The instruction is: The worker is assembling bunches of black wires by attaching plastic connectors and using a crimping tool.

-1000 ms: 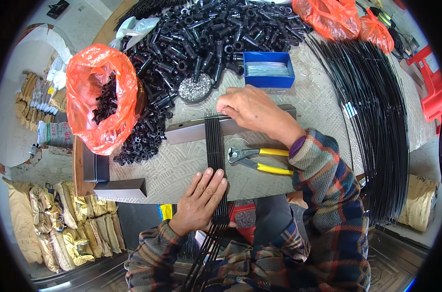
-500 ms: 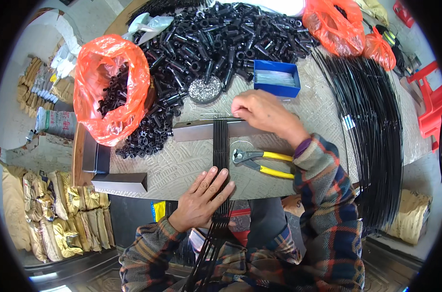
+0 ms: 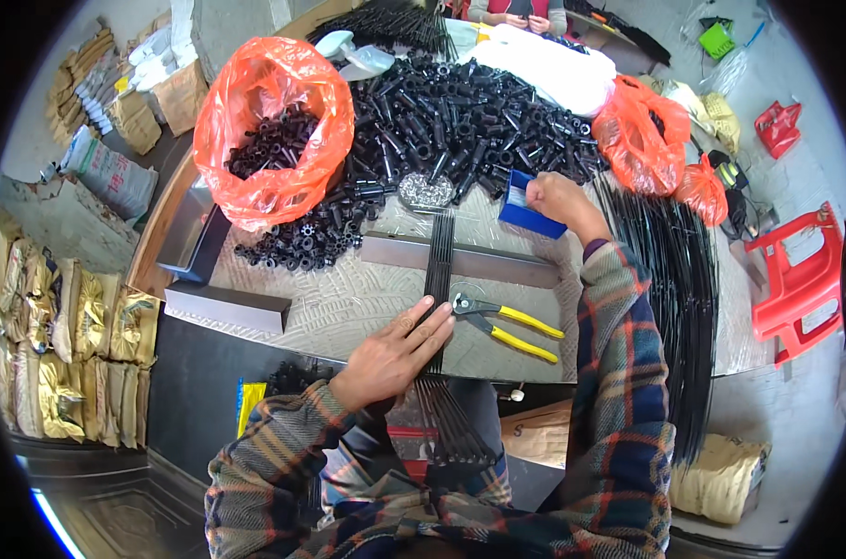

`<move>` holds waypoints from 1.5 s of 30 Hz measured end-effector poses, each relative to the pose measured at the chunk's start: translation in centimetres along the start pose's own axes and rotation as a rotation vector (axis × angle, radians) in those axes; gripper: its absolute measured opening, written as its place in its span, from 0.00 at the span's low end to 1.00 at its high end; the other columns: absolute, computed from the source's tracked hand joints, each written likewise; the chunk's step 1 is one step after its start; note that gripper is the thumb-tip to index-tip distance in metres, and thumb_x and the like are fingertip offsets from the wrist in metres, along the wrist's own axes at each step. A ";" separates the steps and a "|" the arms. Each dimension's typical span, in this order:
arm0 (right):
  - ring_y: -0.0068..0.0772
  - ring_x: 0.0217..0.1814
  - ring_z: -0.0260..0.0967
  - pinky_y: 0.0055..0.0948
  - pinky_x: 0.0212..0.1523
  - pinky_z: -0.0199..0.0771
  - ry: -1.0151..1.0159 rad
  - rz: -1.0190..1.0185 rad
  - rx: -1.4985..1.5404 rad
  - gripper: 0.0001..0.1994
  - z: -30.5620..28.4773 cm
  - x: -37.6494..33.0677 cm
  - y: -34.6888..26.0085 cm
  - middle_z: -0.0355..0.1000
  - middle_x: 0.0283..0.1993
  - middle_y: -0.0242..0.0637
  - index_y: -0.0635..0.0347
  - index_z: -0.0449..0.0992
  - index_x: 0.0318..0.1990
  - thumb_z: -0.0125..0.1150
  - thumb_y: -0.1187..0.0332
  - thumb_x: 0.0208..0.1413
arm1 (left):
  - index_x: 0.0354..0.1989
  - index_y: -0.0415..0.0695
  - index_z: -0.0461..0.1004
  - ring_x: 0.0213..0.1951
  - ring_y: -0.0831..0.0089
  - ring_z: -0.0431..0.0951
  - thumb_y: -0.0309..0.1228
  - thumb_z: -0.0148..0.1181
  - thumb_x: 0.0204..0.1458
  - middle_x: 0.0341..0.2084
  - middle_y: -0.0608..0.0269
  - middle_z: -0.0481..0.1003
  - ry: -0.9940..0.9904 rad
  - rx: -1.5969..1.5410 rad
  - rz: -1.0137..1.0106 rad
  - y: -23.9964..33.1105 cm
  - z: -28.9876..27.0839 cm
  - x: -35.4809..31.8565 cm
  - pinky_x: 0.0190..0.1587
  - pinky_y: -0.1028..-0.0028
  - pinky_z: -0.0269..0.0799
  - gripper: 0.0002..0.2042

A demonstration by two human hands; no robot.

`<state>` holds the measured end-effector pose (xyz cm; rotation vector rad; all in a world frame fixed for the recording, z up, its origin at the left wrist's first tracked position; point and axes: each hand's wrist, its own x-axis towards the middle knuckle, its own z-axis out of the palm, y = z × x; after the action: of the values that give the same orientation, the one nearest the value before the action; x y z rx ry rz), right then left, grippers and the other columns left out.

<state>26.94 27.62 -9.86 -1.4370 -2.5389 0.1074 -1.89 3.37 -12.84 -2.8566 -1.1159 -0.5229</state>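
Observation:
My left hand (image 3: 395,354) lies flat, fingers stretched out, over a row of thin black rods (image 3: 439,252). The rods run away from me across a grey metal bar (image 3: 511,265) and hang past the table's near edge. At the blue box (image 3: 530,222) is my right hand (image 3: 564,200), fingers curled in over its rim; the fingertips are hidden, so what they pinch cannot be made out. Yellow-handled end-cutting pliers (image 3: 521,346) lie to the right of the rods. Beyond the rods' far ends sits a round dish of small silvery bits (image 3: 426,192).
Black plastic tubular parts (image 3: 469,116) are heaped at the back. An open orange bag (image 3: 334,140) of black pieces stands left; more orange bags (image 3: 642,140) lie right, beside a long bundle of black rods (image 3: 670,307). Another person's hands (image 3: 527,22) show at the far side.
My right hand has moved from the rods' far ends rightward to the blue box, which now sits tilted. My left hand stays on the rods. The whole view has shifted.

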 end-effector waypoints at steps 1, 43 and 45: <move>0.42 0.31 0.71 0.36 0.30 0.69 0.023 -0.013 0.003 0.03 -0.4 -0.3 0.1 0.71 0.25 0.42 0.59 0.74 0.23 0.59 0.71 0.39 | 0.58 0.38 0.58 0.62 0.57 0.54 0.29 0.47 0.45 0.60 0.54 0.57 -0.001 0.020 0.012 0.0 0.1 -0.1 0.60 0.67 0.56 0.27; 0.23 0.28 0.62 0.19 0.26 0.64 0.735 -0.227 0.712 0.13 -8.5 -19.8 -24.1 0.63 0.27 0.31 0.58 0.78 0.38 0.60 0.83 0.44 | 0.44 0.34 0.73 0.39 0.72 0.78 0.18 0.55 0.50 0.34 0.55 0.77 0.298 -1.174 -0.054 4.7 -12.1 2.9 0.43 0.77 0.73 0.12; 0.23 0.28 0.62 0.20 0.26 0.64 0.749 -0.238 0.681 0.14 -8.2 -19.7 -23.8 0.63 0.27 0.31 0.57 0.77 0.39 0.61 0.83 0.43 | 0.44 0.34 0.73 0.39 0.72 0.78 0.18 0.55 0.50 0.34 0.55 0.77 0.285 -1.194 -0.069 4.6 -12.0 3.1 0.43 0.77 0.73 0.12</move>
<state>18.64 -1.94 -0.82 -0.7121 -1.7711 0.2943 -0.24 0.18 -0.15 -3.3400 -1.0454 -2.1282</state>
